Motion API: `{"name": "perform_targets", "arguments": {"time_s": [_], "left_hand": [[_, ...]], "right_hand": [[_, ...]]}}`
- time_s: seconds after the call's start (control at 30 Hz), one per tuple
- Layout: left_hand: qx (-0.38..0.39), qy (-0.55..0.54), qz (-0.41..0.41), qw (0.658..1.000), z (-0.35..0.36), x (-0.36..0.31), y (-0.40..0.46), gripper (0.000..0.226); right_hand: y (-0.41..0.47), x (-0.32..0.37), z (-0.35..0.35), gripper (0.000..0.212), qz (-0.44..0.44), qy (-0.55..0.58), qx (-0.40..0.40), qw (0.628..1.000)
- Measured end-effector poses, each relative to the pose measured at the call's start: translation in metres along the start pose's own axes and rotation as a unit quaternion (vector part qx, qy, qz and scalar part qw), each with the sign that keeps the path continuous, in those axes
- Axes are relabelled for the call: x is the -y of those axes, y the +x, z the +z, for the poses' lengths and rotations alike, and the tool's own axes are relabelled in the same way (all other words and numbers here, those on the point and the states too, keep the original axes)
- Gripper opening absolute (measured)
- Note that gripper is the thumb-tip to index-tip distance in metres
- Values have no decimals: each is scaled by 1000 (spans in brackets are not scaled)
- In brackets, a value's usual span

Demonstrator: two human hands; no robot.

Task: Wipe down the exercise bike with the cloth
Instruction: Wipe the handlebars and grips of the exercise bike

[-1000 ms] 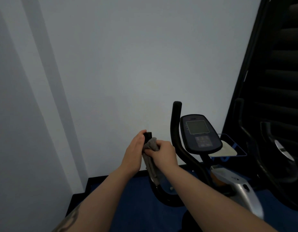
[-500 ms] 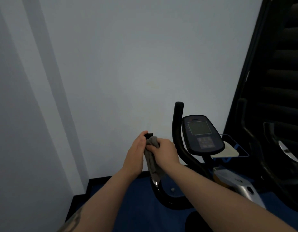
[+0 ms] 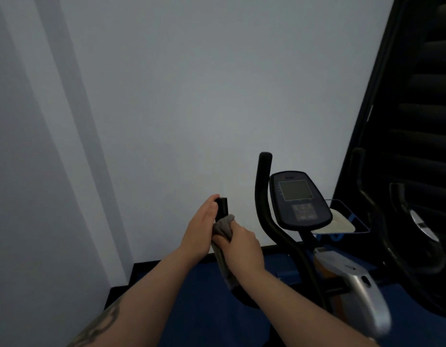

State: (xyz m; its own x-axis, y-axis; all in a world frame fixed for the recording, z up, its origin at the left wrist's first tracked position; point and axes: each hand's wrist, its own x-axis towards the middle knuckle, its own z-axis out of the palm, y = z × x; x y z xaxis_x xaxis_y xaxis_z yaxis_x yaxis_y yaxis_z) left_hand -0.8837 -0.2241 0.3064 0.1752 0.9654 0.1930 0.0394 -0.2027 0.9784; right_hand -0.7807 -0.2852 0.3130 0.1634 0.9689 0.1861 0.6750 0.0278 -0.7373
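- Wrapping the left handlebar (image 3: pixel 222 206) of the exercise bike (image 3: pixel 302 236), the grey cloth (image 3: pixel 223 229) sits bunched between the two hands, with a tail hanging down along the bar below them.
- The right hand (image 3: pixel 242 244) has its fingers curled round the cloth, gripping it against the bar just below the bar's black tip.
- The left hand (image 3: pixel 201 229) lies against the far-left side of the same bar, thumb up beside the tip; its fingers are hidden behind the bar, so I cannot tell how tightly they close.
- To the right stand the other handlebar (image 3: pixel 263 194) and the dark console (image 3: pixel 298 200), well apart from both hands.
- Blue floor (image 3: pixel 199 309) lies beneath the forearms, and a pale wall (image 3: pixel 191 96) rises behind.
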Motion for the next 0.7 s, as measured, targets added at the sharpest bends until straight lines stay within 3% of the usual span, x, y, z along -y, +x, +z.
{"name": "perform_targets", "arguments": {"time_s": [0.17, 0.4, 0.57, 0.7], "left_hand": [[19, 20, 0, 1000, -5, -1, -2, 72], [31, 36, 21, 999, -8, -1, -1, 64], [35, 40, 33, 998, -9, 6, -2, 63], [50, 54, 24, 997, -16, 4, 3, 53]], "right_hand": [[6, 1, 2, 22, 14, -3, 6, 1000], [37, 14, -12, 18, 26, 59, 24, 998], [27, 5, 4, 13, 24, 75, -38, 996], [32, 7, 1, 21, 11, 9, -34, 999]]}}
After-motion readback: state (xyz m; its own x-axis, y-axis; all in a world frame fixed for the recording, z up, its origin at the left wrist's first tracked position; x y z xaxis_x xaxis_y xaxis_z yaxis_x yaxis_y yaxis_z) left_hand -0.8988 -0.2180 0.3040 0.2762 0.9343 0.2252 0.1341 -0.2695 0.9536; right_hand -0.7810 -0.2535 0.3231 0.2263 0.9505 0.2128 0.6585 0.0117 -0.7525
